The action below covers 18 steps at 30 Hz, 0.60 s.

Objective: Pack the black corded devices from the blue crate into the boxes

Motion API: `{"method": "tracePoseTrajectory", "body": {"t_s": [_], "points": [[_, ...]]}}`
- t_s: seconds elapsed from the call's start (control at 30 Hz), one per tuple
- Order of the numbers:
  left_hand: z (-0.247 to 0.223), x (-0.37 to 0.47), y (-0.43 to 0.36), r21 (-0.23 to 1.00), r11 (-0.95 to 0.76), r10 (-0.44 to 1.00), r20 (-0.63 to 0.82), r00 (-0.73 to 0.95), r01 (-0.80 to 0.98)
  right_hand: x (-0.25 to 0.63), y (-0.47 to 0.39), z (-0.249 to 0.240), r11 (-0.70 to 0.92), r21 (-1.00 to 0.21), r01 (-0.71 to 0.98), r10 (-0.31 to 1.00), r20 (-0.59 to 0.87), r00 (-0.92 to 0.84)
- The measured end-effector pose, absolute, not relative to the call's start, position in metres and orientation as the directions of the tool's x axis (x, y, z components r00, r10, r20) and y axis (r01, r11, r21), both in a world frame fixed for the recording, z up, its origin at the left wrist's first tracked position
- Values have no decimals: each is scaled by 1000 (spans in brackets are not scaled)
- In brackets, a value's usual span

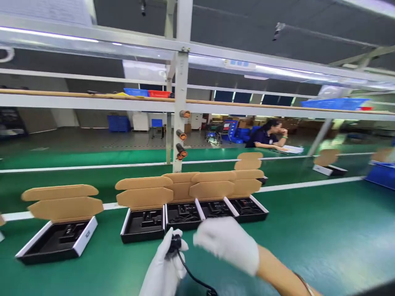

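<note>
My left hand, in a white glove, is closed around a small black device whose exact kind I cannot make out. A black cable runs from it down to the lower edge of the view. To its right is my right hand, also gloved in white, blurred, its fingers not distinct. Just beyond my hands stand open boxes with brown cardboard lids raised: one box nearest my left hand, another box, and a box at the right end. Black parts lie in their dark trays.
A separate open box stands at the left on the green work surface. Ahead, a metal post carries a shelf with blue and red bins. Across the bench sits a person. A blue bin is at the far right.
</note>
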<state>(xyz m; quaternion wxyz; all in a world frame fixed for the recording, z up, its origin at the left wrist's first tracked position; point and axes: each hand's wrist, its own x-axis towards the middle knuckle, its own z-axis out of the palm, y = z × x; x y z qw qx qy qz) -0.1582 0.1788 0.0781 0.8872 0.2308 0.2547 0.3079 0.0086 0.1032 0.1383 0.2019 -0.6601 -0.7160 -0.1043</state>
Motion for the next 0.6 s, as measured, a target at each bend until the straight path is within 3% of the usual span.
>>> {"method": "tracePoseTrajectory", "body": {"t_s": [0.13, 0.27, 0.43, 0.53, 0.6], "points": [[93, -192, 206, 619, 568, 806, -284, 520, -542, 54, 232, 177, -145, -313, 939, 648, 687, 329], [92, -216, 220, 643, 509, 830, -191, 524, -572, 69, 315, 189, -246, -443, 862, 579, 646, 497], [89, -224, 231, 663, 425, 862, -88, 499, -617, 73, 321, 192, -224, -490, 842, 606, 606, 514], [90, -212, 234, 574, 564, 804, -221, 551, -593, 65, 288, 195, -113, -534, 838, 703, 554, 447], [89, -202, 233, 519, 648, 746, -284, 602, -557, 47, 256, 192, 37, -550, 834, 806, 510, 301]]}}
